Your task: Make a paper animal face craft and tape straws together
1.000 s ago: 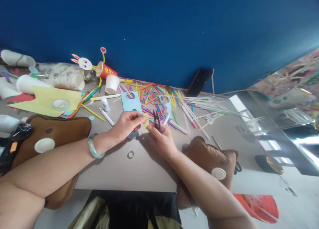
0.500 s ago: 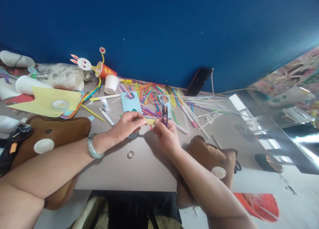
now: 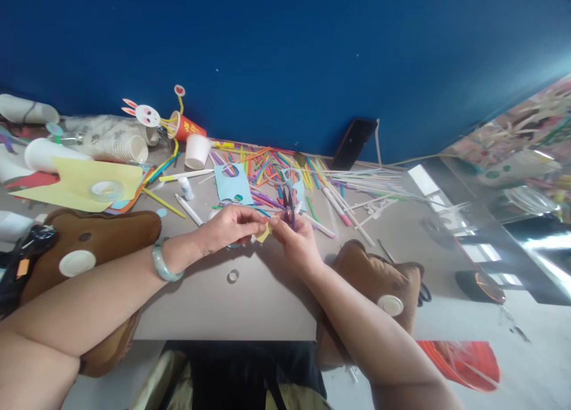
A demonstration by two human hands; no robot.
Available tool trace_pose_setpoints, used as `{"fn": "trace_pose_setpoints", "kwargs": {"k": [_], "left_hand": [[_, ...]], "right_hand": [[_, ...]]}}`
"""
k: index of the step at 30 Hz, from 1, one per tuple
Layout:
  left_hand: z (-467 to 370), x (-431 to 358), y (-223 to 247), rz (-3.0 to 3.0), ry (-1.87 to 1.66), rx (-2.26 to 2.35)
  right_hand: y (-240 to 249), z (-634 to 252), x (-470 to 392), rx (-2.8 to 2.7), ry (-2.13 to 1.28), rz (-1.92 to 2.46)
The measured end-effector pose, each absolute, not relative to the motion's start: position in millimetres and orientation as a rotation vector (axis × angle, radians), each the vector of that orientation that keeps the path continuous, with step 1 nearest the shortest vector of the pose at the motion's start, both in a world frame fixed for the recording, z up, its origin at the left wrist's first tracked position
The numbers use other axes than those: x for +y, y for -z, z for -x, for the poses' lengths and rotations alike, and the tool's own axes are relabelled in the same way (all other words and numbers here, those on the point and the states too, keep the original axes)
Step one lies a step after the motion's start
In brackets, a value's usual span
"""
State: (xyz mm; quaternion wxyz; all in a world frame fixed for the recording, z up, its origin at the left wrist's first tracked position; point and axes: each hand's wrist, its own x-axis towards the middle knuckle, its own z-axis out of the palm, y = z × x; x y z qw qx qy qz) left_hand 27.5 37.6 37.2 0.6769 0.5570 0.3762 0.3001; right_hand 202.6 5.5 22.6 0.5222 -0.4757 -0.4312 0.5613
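Observation:
Above the middle of the table, my left hand (image 3: 236, 228) pinches one side of a small piece of yellow paper (image 3: 264, 234). My right hand (image 3: 297, 240) meets it from the other side, its thumb and fingertips at the paper's edge. Dark-handled scissors (image 3: 289, 206) are held in my right hand too, blades pointing up and away. Just behind my hands lie a light blue sheet with holes cut in it (image 3: 232, 185) and a heap of coloured sticks (image 3: 267, 169). A small roll of tape (image 3: 232, 276) rests on the table below my left hand.
Brown cushions (image 3: 107, 249) lie under both forearms. Yellow paper (image 3: 75, 184) with a tape roll on it is at the left, near paper cups (image 3: 196, 151) and a rabbit figure (image 3: 147, 115). A phone (image 3: 354, 143) leans on the blue wall.
The yellow paper, stretched flat between my fingertips before, now hangs tilted below them. My hands have come closer together. The scissors have shifted slightly left with my right hand.

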Motion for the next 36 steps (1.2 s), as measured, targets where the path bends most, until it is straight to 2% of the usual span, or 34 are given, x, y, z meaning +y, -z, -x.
{"fn": "trace_pose_setpoints", "kwargs": {"k": [14, 24, 36], "left_hand": [[-29, 36, -37, -1.089, -0.896, 0.960], [-32, 35, -39, -0.964, -0.890, 0.964], [-33, 35, -38, -0.953, -0.899, 0.974]], "right_hand": [[-21, -199, 2, -1.090, -1.291, 1.181], [-34, -192, -1, -1.113, -1.285, 1.245], [-22, -195, 1, -0.963, -1.350, 1.203]]}}
